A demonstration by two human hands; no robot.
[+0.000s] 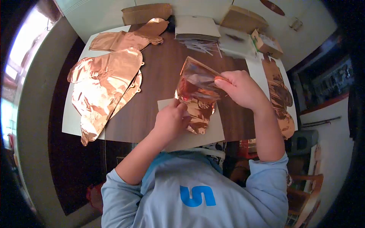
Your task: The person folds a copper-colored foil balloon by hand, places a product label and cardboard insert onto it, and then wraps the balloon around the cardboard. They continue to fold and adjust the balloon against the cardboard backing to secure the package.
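A rose-gold foil balloon [199, 110], flat and partly folded, is held over the table's near middle. My right hand [241, 88] pinches the right edge of its raised, shiny upper flap between thumb and fingers. At the balloon's left side my left hand [172, 118] is closed, its curled fingertips gripping the foil near the fold. Underneath lies a pale sheet of card [216, 131], partly hidden by the balloon and my left hand.
Flat rose-gold foil balloons [100, 81] overlap on the left, with more foil [131, 38] behind them. Another foil piece [279, 98] lies along the right edge. At the back are a white stack [195, 26], thin white strips [201, 46] and an open cardboard box [267, 43].
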